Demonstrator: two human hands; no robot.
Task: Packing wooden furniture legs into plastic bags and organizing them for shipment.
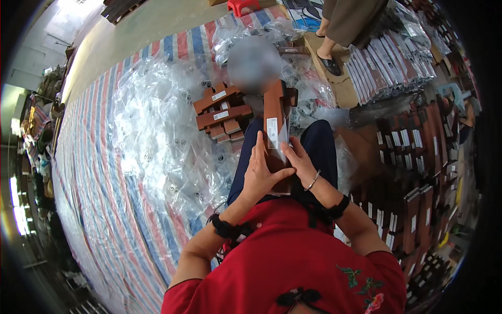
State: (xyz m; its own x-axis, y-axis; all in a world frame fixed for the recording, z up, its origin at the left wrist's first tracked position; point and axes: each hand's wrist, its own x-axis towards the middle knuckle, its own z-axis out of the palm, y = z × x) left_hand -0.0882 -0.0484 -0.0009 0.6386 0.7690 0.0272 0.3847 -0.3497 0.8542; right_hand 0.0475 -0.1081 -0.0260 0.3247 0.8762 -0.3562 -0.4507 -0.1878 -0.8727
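Seated on floor, legs out over a striped tarp (99, 157). Long brown box (275, 137) lies lengthwise on the lap, far end pointing away, near end under both hands.

Left hand (260, 175): fingers flat and extended along the box's left face, thumb crossing over the top near the end. Closed lightly on the box, pressing more than gripping.

Right hand (301, 163): fingers curled over the right edge, thumb meeting the left thumb on top. Also closed on the box. Metal bangle (312, 181) at the wrist.

Clear plastic sleeve (283, 133) seems to sit over the box's upper part; hard to say how far down it reaches.

Judgement on doing this well: keep the box steady against the thigh, hold the film taut with both thumbs so it does not bunch at the corners, work evenly on both sides, keep the white label (272, 133) facing up.

Materials:
- Box: slim rectangular, matte brown, card-like, sharp edges.
- Loose bags (157, 125): thin glossy film, crumpled, heaped left of the legs, catching glare.
- Small stack of like brown boxes (222, 112) ahead on the tarp, criss-crossed, each with a white label.
- Many more brown boxes (413, 172) packed in rows to the right, labels showing.
- Bagged dark flat packs (389, 63) stacked upper right, beside another person's sandalled foot (329, 63).
- Tarp: woven, red, blue and white stripes.
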